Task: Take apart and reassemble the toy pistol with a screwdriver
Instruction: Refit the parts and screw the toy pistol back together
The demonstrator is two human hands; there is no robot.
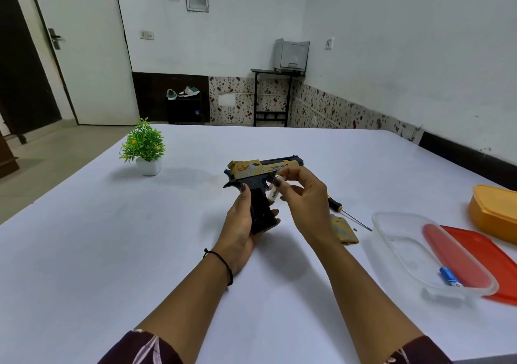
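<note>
Dark patterned sleeves (145,347) sit nearest the camera, cut off by the bottom edge, and both bare forearms reach forward over the white bench (112,251). A black thread band (225,264) circles the left wrist.

The left hand (243,223) is curled round the grip of the toy pistol (263,179), with its thumb up against the rear of the dark frame and its fingertips showing past the front of the grip. It hides most of the grip. The pistol is held upright above the middle of the bench, gold slide on top and muzzle to the right.

The right hand (305,195) is bent at the knuckles, and its thumb and fingertips pinch a small white piece (272,194) right at the trigger guard. The print on the piece is too small to read, and I cannot tell what the piece is or whether it is joined to the pistol.

Behind the right wrist lies a yellow patterned part (345,233), half hidden, and just beyond it a screwdriver (349,215) whose handle is partly covered by the hand.

To the right, a clear plastic tub (391,237) rests on a red lid (486,254) and holds a small blue item (450,278) that is hard to make out. An orange container (492,212) is cut off by the right edge. A potted plant (144,148) stands far left.
</note>
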